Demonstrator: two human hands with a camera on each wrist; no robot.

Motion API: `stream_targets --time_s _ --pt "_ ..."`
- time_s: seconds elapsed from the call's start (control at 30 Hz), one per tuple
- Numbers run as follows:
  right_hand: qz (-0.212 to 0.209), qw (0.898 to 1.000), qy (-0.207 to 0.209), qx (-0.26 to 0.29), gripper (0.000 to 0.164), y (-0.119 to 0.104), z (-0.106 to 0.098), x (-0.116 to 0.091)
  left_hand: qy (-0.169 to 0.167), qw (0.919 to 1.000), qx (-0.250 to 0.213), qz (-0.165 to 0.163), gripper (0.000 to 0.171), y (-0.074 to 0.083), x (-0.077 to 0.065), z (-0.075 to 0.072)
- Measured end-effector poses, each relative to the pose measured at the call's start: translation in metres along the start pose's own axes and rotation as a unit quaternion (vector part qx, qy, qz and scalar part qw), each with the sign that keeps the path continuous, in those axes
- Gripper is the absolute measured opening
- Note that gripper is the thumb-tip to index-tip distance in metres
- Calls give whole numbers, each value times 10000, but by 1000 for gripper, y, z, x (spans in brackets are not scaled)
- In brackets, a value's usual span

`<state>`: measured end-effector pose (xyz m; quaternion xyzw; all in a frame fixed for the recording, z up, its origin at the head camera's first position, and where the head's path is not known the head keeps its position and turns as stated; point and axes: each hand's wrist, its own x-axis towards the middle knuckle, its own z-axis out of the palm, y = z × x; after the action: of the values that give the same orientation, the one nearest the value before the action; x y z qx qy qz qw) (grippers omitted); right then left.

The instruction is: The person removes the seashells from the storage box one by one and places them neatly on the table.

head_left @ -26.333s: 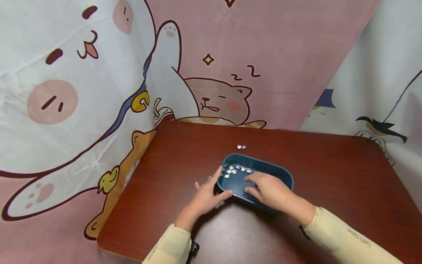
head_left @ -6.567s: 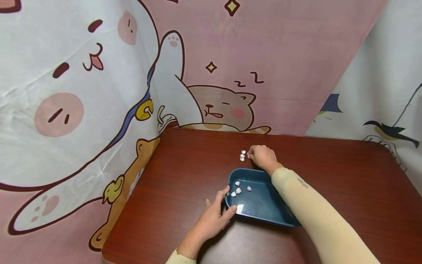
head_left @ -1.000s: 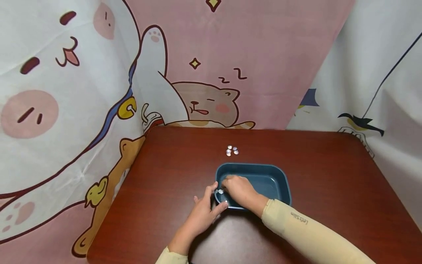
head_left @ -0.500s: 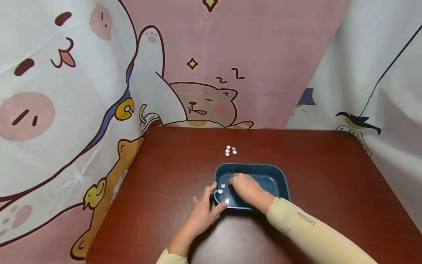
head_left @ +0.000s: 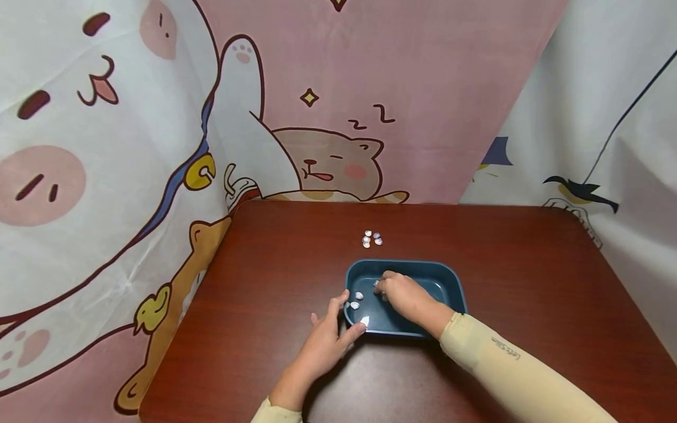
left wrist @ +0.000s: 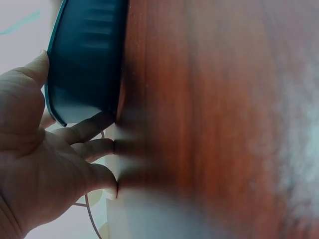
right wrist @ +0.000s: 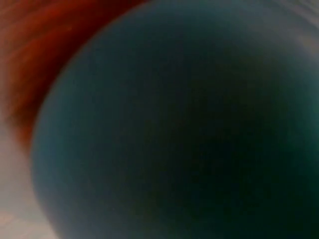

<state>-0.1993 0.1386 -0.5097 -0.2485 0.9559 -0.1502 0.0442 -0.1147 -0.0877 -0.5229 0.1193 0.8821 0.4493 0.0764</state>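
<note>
A dark blue-green rectangular tray sits on the table. My left hand steadies its near left corner, thumb on the rim and fingers spread. In the left wrist view, the fingertips of the left hand reach the tabletop beside the tray wall. Inside the tray, my right hand has its fingers curled, pinching a small pale seashell at their tips, partly hidden. Two more whitish seashells lie by the tray's left wall. The right wrist view is a blur, mostly dark tray.
Several small white-and-purple seashells lie in two short columns on the table behind the tray. The reddish-brown wooden table extends to both sides. A cartoon-printed cloth hangs along its back and left edges.
Over the last second my right hand has moved rightward inside the tray, uncovering a seashell at the left. Since 6.6 s ago, the shells behind the tray have increased. My left hand stays at the corner.
</note>
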Motion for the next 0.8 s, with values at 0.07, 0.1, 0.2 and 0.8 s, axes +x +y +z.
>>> stream_targets --time_s 0.07,0.1,0.2,0.8 --pt "-81 9997 9 -242 24 1 0 1 14 10000 19 17 80 -1 0 -1" --pt "-173 9990 70 -398 23 1 1 1 23 10000 33 12 80 -1 0 -1" --pt "-344 9965 201 -733 22 1 0 1 59 10000 62 -3 80 -2 -1 -3" --pt "798 9786 1740 758 24 92 -124 32 2 9999 128 -50 79 -2 0 0"
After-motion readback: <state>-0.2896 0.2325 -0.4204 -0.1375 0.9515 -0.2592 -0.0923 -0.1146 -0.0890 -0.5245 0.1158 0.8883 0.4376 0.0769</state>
